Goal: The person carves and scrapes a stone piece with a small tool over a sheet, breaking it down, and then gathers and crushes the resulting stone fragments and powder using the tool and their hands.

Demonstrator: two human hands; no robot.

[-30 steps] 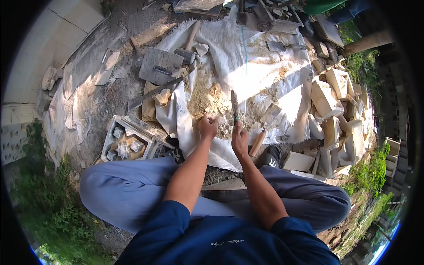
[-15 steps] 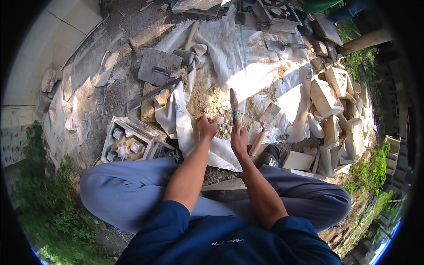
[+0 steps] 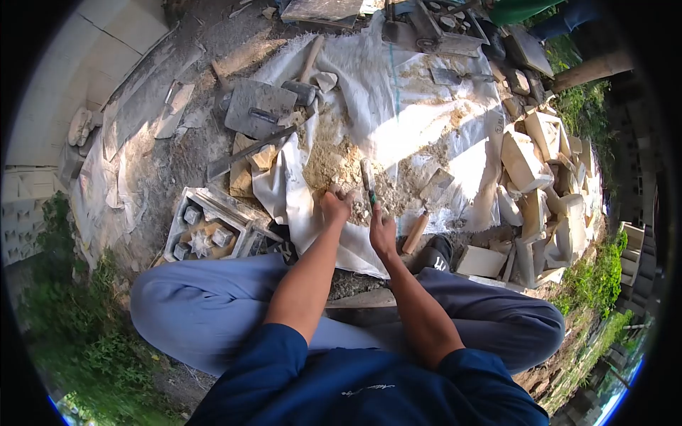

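My right hand (image 3: 382,233) is closed round a narrow flat-bladed tool (image 3: 367,177) with green near its grip, its blade pointing away from me over the rubble. To its left, my left hand (image 3: 336,206) is curled low at the edge of a sandy mound (image 3: 330,167); whatever its fingers pinch is hidden. Small stone chips lie between the two hands. Right of them a trowel rests on the white sheet (image 3: 369,113), its blade (image 3: 437,183) dusty and its wooden handle (image 3: 415,233) towards me.
A mould (image 3: 245,238) with blocks and a star shape stands at left. Beyond it lie a square plate with a handle (image 3: 261,99) and a hammer (image 3: 301,92). Pale blocks (image 3: 526,160) are heaped at right. Another trowel (image 3: 446,76) lies farther back. A person's green clothing (image 3: 515,11) shows at top right.
The tool in my right hand has tilted left and drawn a little closer to me, its tip now over the mound. My left hand stays almost where it was.
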